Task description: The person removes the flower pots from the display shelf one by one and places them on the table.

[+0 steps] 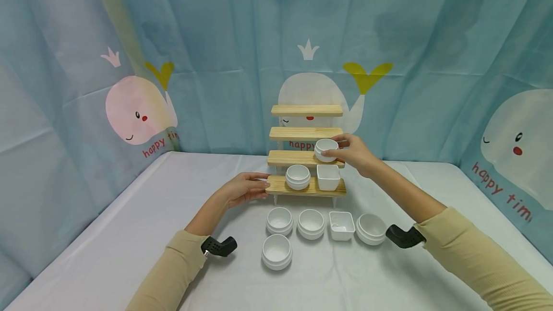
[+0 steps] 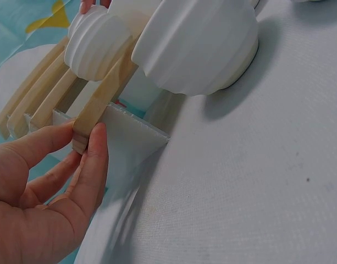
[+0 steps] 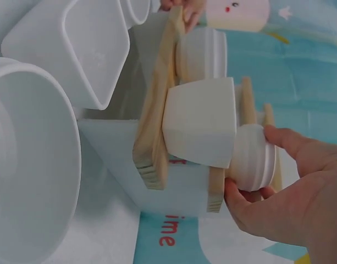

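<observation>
A tiered stand with light wooden shelves [image 1: 285,159] rises at the back of the table. My right hand [image 1: 357,155] grips a round white bowl [image 1: 327,149] at the right end of the second shelf from the bottom; in the right wrist view, thumb and fingers span the bowl [image 3: 255,158]. With my left hand [image 1: 245,189] I pinch the left end of the lowest shelf, its wood [image 2: 105,91] between thumb and fingers in the left wrist view. That lowest shelf carries a round white bowl [image 1: 297,177] and, to its right, a square white bowl [image 1: 328,177].
In front of the stand are round bowls [image 1: 279,221], [image 1: 311,223], a square bowl [image 1: 342,225] and another round bowl [image 1: 371,229] in a row. A further round bowl [image 1: 277,252] sits nearer. Behind hangs a blue curtain [image 1: 207,61] with whale prints.
</observation>
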Action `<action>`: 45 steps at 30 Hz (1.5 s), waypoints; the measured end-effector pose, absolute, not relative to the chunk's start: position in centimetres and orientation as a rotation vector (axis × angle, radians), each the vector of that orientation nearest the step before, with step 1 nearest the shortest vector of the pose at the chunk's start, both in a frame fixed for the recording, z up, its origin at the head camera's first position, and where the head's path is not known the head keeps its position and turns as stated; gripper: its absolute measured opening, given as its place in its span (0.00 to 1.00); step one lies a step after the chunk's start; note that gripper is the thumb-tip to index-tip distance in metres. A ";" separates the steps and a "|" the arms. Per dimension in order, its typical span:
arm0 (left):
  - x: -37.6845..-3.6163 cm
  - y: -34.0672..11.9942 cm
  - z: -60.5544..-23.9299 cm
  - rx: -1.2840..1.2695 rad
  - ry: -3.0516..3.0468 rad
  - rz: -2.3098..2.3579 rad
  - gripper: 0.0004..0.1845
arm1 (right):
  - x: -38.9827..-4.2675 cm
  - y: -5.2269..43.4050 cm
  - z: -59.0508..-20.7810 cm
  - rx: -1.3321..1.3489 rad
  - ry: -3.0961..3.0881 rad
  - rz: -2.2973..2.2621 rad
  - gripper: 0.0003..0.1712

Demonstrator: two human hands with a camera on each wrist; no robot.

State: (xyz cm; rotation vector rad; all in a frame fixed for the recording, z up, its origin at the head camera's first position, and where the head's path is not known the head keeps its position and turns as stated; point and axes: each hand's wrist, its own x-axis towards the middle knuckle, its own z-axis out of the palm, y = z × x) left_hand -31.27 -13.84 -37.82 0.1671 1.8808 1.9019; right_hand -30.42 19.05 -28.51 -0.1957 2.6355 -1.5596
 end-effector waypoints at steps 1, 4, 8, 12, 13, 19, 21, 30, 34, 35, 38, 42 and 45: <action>-31.3 -13.8 -37.8 0.165 1.882 1.901 0.29 | -30.4 19.0 -28.5 -0.198 2.637 -1.561 0.44; -31.3 -13.8 -37.8 0.159 1.886 1.897 0.29 | -30.4 19.0 -28.5 -0.208 2.636 -1.565 0.43; -31.3 -13.8 -37.8 0.155 1.887 1.896 0.29 | -30.2 19.0 -28.3 -0.221 2.642 -1.560 0.43; -31.3 -13.8 -37.8 0.163 1.886 1.901 0.29 | -29.9 19.0 -28.0 -0.227 2.644 -1.557 0.43; -31.3 -13.8 -37.8 0.164 1.885 1.903 0.29 | -29.9 19.1 -28.0 -0.229 2.642 -1.558 0.43; -31.2 -13.8 -37.8 0.165 1.884 1.906 0.29 | -29.6 19.4 -27.6 -0.255 2.624 -1.559 0.44; -31.2 -13.8 -37.8 0.164 1.885 1.904 0.29 | -29.5 19.5 -27.5 -0.263 2.618 -1.568 0.45; -31.2 -13.9 -37.8 0.169 1.880 1.906 0.29 | -28.7 19.9 -27.0 -0.281 2.620 -1.571 0.46; -31.3 -13.9 -37.8 0.164 1.885 1.901 0.29 | -28.4 20.0 -26.7 -0.282 2.616 -1.584 0.45; -31.3 -13.9 -37.8 0.163 1.886 1.899 0.29 | -28.3 20.0 -26.7 -0.278 2.616 -1.584 0.45; -31.3 -13.9 -37.8 0.161 1.887 1.899 0.29 | -28.2 20.1 -26.6 -0.272 2.615 -1.584 0.44; -31.3 -13.9 -37.8 0.161 1.883 1.902 0.29 | -27.8 20.3 -26.6 -0.285 2.615 -1.587 0.45; -31.3 -13.9 -37.8 0.160 1.882 1.902 0.29 | -27.5 20.5 -26.6 -0.297 2.622 -1.579 0.45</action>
